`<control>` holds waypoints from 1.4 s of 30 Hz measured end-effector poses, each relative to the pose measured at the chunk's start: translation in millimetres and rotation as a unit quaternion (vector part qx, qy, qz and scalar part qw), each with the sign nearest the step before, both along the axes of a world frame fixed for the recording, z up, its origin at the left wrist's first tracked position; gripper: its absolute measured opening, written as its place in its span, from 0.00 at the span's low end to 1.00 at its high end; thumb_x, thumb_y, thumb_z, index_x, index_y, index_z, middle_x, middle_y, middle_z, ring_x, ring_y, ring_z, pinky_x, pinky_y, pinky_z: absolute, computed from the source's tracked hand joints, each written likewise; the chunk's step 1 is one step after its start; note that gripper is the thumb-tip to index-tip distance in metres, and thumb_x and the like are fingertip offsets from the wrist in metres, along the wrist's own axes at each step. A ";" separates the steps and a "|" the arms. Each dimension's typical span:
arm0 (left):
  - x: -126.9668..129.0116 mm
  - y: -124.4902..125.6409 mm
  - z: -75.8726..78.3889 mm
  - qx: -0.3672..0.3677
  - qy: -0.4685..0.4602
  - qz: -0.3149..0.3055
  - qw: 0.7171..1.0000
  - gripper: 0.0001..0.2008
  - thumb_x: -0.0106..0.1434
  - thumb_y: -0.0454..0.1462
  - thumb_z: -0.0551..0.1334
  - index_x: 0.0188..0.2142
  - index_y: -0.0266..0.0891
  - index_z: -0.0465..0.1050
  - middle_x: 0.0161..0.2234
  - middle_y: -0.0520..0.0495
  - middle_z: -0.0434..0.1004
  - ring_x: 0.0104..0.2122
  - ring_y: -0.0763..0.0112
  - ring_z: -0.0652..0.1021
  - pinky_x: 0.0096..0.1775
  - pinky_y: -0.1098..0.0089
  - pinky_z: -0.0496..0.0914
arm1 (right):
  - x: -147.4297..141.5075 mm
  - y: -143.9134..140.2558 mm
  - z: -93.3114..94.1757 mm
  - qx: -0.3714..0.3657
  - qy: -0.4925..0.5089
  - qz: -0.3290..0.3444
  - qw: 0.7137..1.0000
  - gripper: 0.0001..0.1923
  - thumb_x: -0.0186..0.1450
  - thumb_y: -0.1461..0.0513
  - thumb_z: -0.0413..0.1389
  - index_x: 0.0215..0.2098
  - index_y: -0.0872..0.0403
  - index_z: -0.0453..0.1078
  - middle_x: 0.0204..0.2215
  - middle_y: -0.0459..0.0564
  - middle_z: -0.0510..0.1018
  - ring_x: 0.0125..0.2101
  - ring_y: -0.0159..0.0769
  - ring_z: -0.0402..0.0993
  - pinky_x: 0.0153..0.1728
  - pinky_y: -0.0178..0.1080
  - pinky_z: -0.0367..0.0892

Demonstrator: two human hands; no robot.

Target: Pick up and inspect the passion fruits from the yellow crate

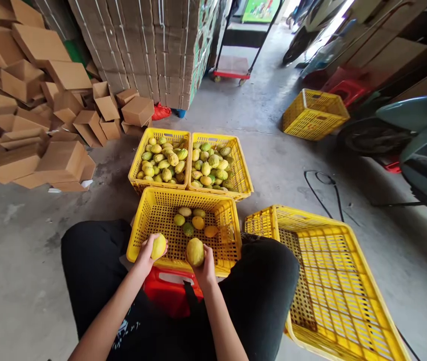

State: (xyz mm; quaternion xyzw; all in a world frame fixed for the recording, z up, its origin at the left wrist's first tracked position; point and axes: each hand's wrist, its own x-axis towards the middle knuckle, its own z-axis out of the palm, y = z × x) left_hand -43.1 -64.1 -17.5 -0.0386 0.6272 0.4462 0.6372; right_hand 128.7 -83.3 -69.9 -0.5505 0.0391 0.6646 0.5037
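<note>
While we sit on a low red stool (pixel 170 291) with knees apart, each of our hands holds one yellow-green fruit over the near rim of the nearest yellow crate (pixel 149 210). Our left hand (pixel 146 254) is curled around a yellow fruit (pixel 159 245), fingers wrapped from below and the side; our right hand (pixel 205 265) grips a larger, rounder fruit (pixel 195 251) from underneath, fingers closed about its lower half. Inside that crate lie only a few loose fruits (pixel 194 222), gathered toward the far side. Beyond it stand two crates side by side, the left full crate (pixel 163 160) and the right full crate (pixel 217 163), both heaped with similar fruit. To our right an empty crate (pixel 334 281) leans tilted against our leg, and another small crate (pixel 314 114) sits farther off near a parked scooter (pixel 416 130). Loose cardboard boxes (pixel 29 100) are piled at left. We judge that both fruits sit right at the crate's edge, so a loosened grip could send one rolling off onto the concrete floor (pixel 21 260) and bruise it. The leaning crate looks unsteady; a shift of our knee might tip it. A black cable (pixel 324 188) on the floor could snag a foot.
</note>
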 end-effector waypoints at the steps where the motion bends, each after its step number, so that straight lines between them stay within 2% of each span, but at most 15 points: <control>1: 2.1 1.5 1.0 -0.010 -0.002 0.004 1.000 0.08 0.67 0.36 0.59 0.34 0.33 0.72 0.27 0.41 0.80 0.23 0.69 0.79 0.26 0.72 0.76 | 0.2 1.7 2.1 -0.032 0.015 -0.009 0.999 0.10 0.63 0.53 0.54 0.36 0.51 0.68 0.28 0.46 0.78 0.30 0.38 0.76 0.30 0.38 0.75; 4: 9.0 4.3 2.2 -0.023 -0.019 0.009 1.000 0.07 0.67 0.38 0.60 0.38 0.34 0.72 0.26 0.44 0.78 0.22 0.68 0.79 0.25 0.70 0.76 | 1.5 3.0 3.9 -0.105 0.025 -0.013 0.994 0.10 0.65 0.53 0.53 0.37 0.52 0.68 0.26 0.48 0.78 0.27 0.38 0.76 0.29 0.39 0.75; 8: 20.4 4.6 -0.1 0.000 -0.033 -0.020 0.999 0.07 0.68 0.39 0.59 0.41 0.39 0.71 0.27 0.48 0.76 0.22 0.68 0.79 0.24 0.71 0.73 | 1.4 1.6 -7.4 -0.146 0.031 -0.016 0.989 0.09 0.66 0.53 0.51 0.36 0.50 0.66 0.26 0.47 0.77 0.26 0.38 0.76 0.27 0.37 0.73; 10: 26.8 5.3 -2.2 0.014 -0.035 -0.028 0.999 0.07 0.68 0.40 0.58 0.40 0.40 0.71 0.27 0.48 0.75 0.22 0.68 0.79 0.24 0.71 0.73 | -2.6 12.8 -11.3 -0.137 0.039 -0.002 0.990 0.10 0.65 0.53 0.50 0.33 0.49 0.65 0.25 0.47 0.76 0.27 0.39 0.76 0.28 0.39 0.73; 12: 32.5 7.6 -4.8 0.014 -0.036 -0.025 0.999 0.07 0.67 0.41 0.59 0.40 0.40 0.71 0.28 0.48 0.75 0.22 0.67 0.79 0.24 0.71 0.72 | -11.2 40.3 -6.3 -0.095 0.044 0.058 0.993 0.11 0.64 0.52 0.50 0.31 0.49 0.64 0.25 0.48 0.75 0.31 0.42 0.77 0.31 0.43 0.74; 14: 36.0 11.7 -7.7 -0.005 -0.034 -0.014 0.999 0.08 0.66 0.41 0.60 0.41 0.40 0.72 0.28 0.48 0.75 0.22 0.67 0.79 0.25 0.70 0.72 | -25.2 83.0 11.0 -0.033 0.058 0.135 0.989 0.11 0.62 0.51 0.52 0.31 0.49 0.65 0.27 0.50 0.75 0.35 0.46 0.78 0.34 0.47 0.75; 15: 36.5 14.1 -9.2 -0.017 -0.032 -0.008 0.999 0.08 0.65 0.41 0.61 0.41 0.40 0.72 0.29 0.48 0.74 0.21 0.67 0.79 0.25 0.70 0.72 | -34.2 107.4 23.9 0.001 0.071 0.135 0.988 0.10 0.62 0.52 0.53 0.33 0.50 0.65 0.29 0.50 0.75 0.37 0.47 0.78 0.36 0.49 0.76; 19: 28.5 20.6 -13.6 -0.049 -0.022 0.003 0.999 0.07 0.67 0.41 0.58 0.41 0.41 0.71 0.29 0.49 0.73 0.21 0.68 0.78 0.27 0.68 0.72 | -73.5 188.1 82.0 0.149 0.138 0.054 0.978 0.14 0.65 0.50 0.52 0.43 0.50 0.66 0.42 0.55 0.75 0.47 0.46 0.78 0.45 0.51 0.76; 22: 16.1 18.0 -14.6 -0.043 -0.015 0.011 0.999 0.06 0.68 0.40 0.57 0.40 0.41 0.70 0.29 0.50 0.73 0.22 0.69 0.78 0.27 0.69 0.72 | -91.4 202.4 100.0 0.234 0.121 0.016 0.965 0.15 0.67 0.51 0.51 0.47 0.51 0.65 0.47 0.55 0.73 0.51 0.44 0.77 0.48 0.48 0.75; 25: 4.6 10.9 -16.7 -0.017 -0.010 0.035 0.999 0.05 0.68 0.39 0.57 0.41 0.42 0.69 0.30 0.50 0.73 0.23 0.69 0.78 0.29 0.69 0.74 | -88.2 181.8 79.0 0.228 0.082 0.005 0.970 0.12 0.66 0.54 0.54 0.45 0.50 0.65 0.46 0.54 0.75 0.49 0.42 0.78 0.48 0.45 0.75; 30: -4.2 1.3 -26.7 0.011 -0.013 0.044 0.999 0.07 0.66 0.38 0.57 0.44 0.42 0.68 0.31 0.49 0.75 0.25 0.68 0.80 0.29 0.69 0.74 | -32.5 117.3 -5.9 0.035 -0.006 -0.001 0.999 0.05 0.60 0.61 0.55 0.35 0.50 0.64 0.36 0.50 0.79 0.36 0.39 0.81 0.39 0.41 0.77; 34: -0.3 -2.5 -37.4 -0.007 -0.017 0.007 1.000 0.09 0.64 0.36 0.59 0.44 0.43 0.67 0.31 0.50 0.74 0.26 0.69 0.79 0.30 0.68 0.75 | 18.4 63.0 -63.8 -0.080 -0.150 -0.030 0.985 0.03 0.57 0.61 0.54 0.29 0.49 0.62 0.26 0.44 0.74 0.27 0.34 0.78 0.27 0.34 0.73; 39: 32.7 15.2 -38.5 -0.073 0.078 -0.053 0.993 0.06 0.65 0.35 0.61 0.41 0.44 0.67 0.40 0.48 0.74 0.30 0.72 0.77 0.35 0.64 0.78 | 21.6 40.2 -89.0 -0.103 -0.154 -0.048 0.981 0.07 0.54 0.61 0.56 0.26 0.50 0.60 0.20 0.39 0.69 0.20 0.32 0.74 0.22 0.32 0.67; 41: 55.8 40.3 -24.9 -0.054 0.091 -0.063 0.992 0.07 0.66 0.35 0.61 0.43 0.44 0.67 0.44 0.47 0.74 0.34 0.72 0.77 0.38 0.62 0.79 | 15.0 43.3 -88.4 -0.081 -0.139 -0.038 0.986 0.09 0.52 0.61 0.59 0.28 0.50 0.62 0.21 0.40 0.71 0.22 0.33 0.76 0.24 0.33 0.69; 42: 67.7 56.9 -14.0 -0.003 0.061 -0.065 0.996 0.08 0.67 0.36 0.61 0.46 0.45 0.68 0.46 0.46 0.74 0.36 0.71 0.78 0.40 0.62 0.79 | 13.1 44.8 -86.8 -0.069 -0.128 -0.027 0.989 0.10 0.52 0.61 0.61 0.29 0.51 0.63 0.22 0.41 0.73 0.23 0.34 0.77 0.25 0.33 0.70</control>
